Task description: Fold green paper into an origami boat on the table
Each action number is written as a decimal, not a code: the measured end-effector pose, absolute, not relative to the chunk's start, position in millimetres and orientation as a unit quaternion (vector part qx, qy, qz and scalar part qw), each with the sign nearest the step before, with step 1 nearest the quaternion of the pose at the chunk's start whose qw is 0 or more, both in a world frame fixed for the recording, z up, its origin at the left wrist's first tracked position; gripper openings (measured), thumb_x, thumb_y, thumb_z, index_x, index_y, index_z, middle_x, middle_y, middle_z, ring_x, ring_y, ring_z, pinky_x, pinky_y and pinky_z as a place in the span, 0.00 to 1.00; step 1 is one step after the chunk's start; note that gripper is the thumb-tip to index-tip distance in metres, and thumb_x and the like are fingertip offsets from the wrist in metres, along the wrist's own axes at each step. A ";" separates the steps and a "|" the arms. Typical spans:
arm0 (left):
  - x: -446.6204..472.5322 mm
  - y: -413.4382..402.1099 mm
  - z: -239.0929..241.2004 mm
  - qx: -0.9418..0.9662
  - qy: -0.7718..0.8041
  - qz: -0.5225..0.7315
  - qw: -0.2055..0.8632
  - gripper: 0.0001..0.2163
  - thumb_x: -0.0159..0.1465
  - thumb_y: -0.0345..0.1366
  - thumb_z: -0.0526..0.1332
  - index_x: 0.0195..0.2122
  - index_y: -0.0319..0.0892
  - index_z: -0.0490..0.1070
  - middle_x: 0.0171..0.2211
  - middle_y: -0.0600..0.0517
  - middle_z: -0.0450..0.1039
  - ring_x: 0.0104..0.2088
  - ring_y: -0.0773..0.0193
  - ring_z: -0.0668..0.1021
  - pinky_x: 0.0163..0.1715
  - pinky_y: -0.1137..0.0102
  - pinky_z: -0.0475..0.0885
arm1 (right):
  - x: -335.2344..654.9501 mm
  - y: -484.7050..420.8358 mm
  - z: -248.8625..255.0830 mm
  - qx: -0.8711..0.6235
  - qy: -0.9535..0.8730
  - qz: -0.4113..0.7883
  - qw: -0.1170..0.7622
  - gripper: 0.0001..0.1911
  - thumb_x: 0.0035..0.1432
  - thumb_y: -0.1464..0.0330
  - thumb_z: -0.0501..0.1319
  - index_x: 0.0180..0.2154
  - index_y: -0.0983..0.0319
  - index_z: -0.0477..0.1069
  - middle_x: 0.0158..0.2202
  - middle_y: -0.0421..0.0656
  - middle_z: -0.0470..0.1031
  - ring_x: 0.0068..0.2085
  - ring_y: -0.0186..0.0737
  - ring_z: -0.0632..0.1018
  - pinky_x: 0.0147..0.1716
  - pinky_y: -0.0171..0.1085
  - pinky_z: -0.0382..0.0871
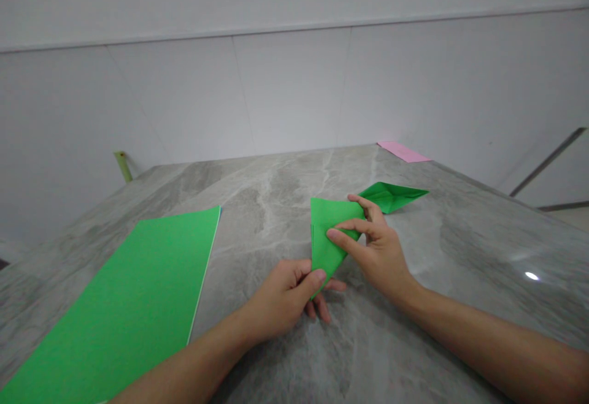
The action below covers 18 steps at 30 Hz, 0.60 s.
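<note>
Between my two hands is a piece of folded green paper (pixel 327 232), roughly triangular, with its point toward me and layered edges along its left side. My left hand (pixel 292 290) pinches the lower point, thumb on top and fingers beneath. At the upper right, my right hand (pixel 375 241) grips the paper's edge, its thumb and index finger pressed on the face. Just behind that hand, a second folded green paper shape (pixel 391 194), pointed and boat-like, lies on the table; its left end is partly hidden.
A stack of green paper sheets (pixel 133 293) lies on the left of the grey marbled table (pixel 257 232). Pink paper (pixel 404 151) rests at the far right edge. A white wall (pixel 285 91) stands behind the table. A yellow-green strip (pixel 123 166) is by the wall at left.
</note>
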<state>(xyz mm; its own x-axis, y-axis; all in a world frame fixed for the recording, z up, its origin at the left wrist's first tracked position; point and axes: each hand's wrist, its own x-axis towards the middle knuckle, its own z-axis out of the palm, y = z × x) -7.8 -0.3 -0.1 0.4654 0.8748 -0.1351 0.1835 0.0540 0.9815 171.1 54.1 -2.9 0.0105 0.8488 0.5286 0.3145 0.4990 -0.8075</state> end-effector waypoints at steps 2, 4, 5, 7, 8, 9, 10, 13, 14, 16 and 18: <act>-8.2 -0.3 0.5 0.623 0.422 0.294 0.590 0.24 0.67 0.50 0.53 0.44 0.33 0.78 0.21 0.48 0.75 0.21 0.65 0.74 0.24 0.72 0.65 | 171.4 54.5 -3.4 -0.438 -0.664 0.238 0.557 0.06 0.51 0.61 0.70 0.28 0.56 0.80 0.60 0.46 0.65 0.62 0.54 0.66 0.61 0.55 0.56; -8.3 -0.2 1.1 0.624 0.422 0.294 0.588 0.25 0.67 0.51 0.52 0.44 0.31 0.78 0.21 0.47 0.76 0.21 0.65 0.73 0.25 0.72 0.66 | 171.8 54.6 -3.2 -0.437 -0.665 0.240 0.557 0.06 0.51 0.61 0.70 0.28 0.56 0.80 0.60 0.46 0.65 0.62 0.54 0.66 0.61 0.55 0.56; -8.3 -0.2 1.3 0.625 0.423 0.293 0.587 0.26 0.67 0.51 0.53 0.45 0.31 0.77 0.21 0.47 0.76 0.21 0.65 0.73 0.25 0.71 0.66 | 171.9 54.6 -2.9 -0.436 -0.665 0.242 0.556 0.06 0.51 0.62 0.70 0.28 0.56 0.80 0.60 0.46 0.65 0.62 0.54 0.66 0.61 0.55 0.56; -8.1 0.0 1.1 0.625 0.424 0.292 0.587 0.26 0.66 0.51 0.53 0.45 0.31 0.77 0.22 0.46 0.76 0.21 0.65 0.73 0.25 0.71 0.67 | 171.8 54.6 -2.3 -0.434 -0.663 0.245 0.558 0.06 0.51 0.62 0.70 0.28 0.57 0.80 0.60 0.47 0.65 0.62 0.54 0.66 0.61 0.55 0.55; -7.9 0.1 0.9 0.625 0.423 0.293 0.588 0.26 0.66 0.51 0.53 0.45 0.31 0.78 0.22 0.46 0.76 0.21 0.65 0.73 0.25 0.71 0.67 | 171.7 54.5 -1.9 -0.434 -0.662 0.246 0.559 0.06 0.51 0.62 0.70 0.28 0.57 0.80 0.60 0.47 0.65 0.62 0.54 0.66 0.61 0.55 0.55; -7.7 0.2 0.6 0.623 0.422 0.295 0.589 0.26 0.66 0.51 0.53 0.44 0.32 0.78 0.22 0.46 0.76 0.21 0.65 0.73 0.25 0.71 0.67 | 171.5 54.5 -1.6 -0.434 -0.661 0.247 0.560 0.06 0.51 0.62 0.70 0.28 0.57 0.80 0.59 0.47 0.65 0.61 0.54 0.66 0.61 0.55 0.55; -7.5 0.3 0.2 0.620 0.421 0.298 0.592 0.26 0.67 0.52 0.53 0.44 0.32 0.78 0.21 0.46 0.76 0.21 0.65 0.73 0.26 0.71 0.67 | 171.3 54.5 -1.4 -0.435 -0.659 0.249 0.561 0.06 0.51 0.62 0.70 0.28 0.57 0.80 0.59 0.47 0.65 0.61 0.54 0.66 0.61 0.55 0.55; -7.5 0.7 -0.4 0.603 0.415 0.310 0.606 0.26 0.66 0.53 0.53 0.40 0.33 0.78 0.23 0.45 0.78 0.21 0.65 0.74 0.26 0.71 0.67 | 170.8 54.3 -1.1 -0.437 -0.656 0.252 0.561 0.06 0.50 0.62 0.70 0.28 0.57 0.80 0.60 0.48 0.65 0.61 0.55 0.66 0.61 0.55 0.55; -7.7 0.9 -0.3 0.593 0.411 0.315 0.617 0.26 0.66 0.54 0.53 0.38 0.34 0.78 0.25 0.44 0.79 0.21 0.65 0.74 0.25 0.71 0.66 | 170.7 54.2 -1.1 -0.437 -0.655 0.253 0.562 0.06 0.50 0.62 0.70 0.27 0.57 0.80 0.60 0.48 0.65 0.61 0.55 0.66 0.61 0.56 0.55; -8.8 1.4 0.1 0.559 0.387 0.324 0.658 0.25 0.65 0.55 0.55 0.37 0.34 0.78 0.31 0.41 0.81 0.22 0.66 0.75 0.25 0.71 0.66 | 170.7 53.9 -1.1 -0.435 -0.654 0.257 0.563 0.06 0.50 0.62 0.70 0.27 0.57 0.80 0.60 0.48 0.65 0.61 0.54 0.66 0.61 0.56 0.54; -10.2 1.9 0.7 0.511 0.346 0.333 0.713 0.24 0.64 0.54 0.58 0.38 0.34 0.77 0.39 0.38 0.80 0.23 0.65 0.77 0.25 0.71 0.67 | 170.9 53.6 -1.2 -0.431 -0.655 0.261 0.564 0.06 0.51 0.62 0.70 0.28 0.57 0.80 0.60 0.48 0.65 0.61 0.53 0.66 0.61 0.55 0.54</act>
<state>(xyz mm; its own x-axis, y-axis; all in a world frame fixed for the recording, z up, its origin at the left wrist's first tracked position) -10.2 1.9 0.7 0.5381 0.8289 -0.1529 -0.1208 0.2554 0.9593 170.9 53.6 -1.2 0.0068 0.8581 0.5134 0.2695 0.4928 -0.8273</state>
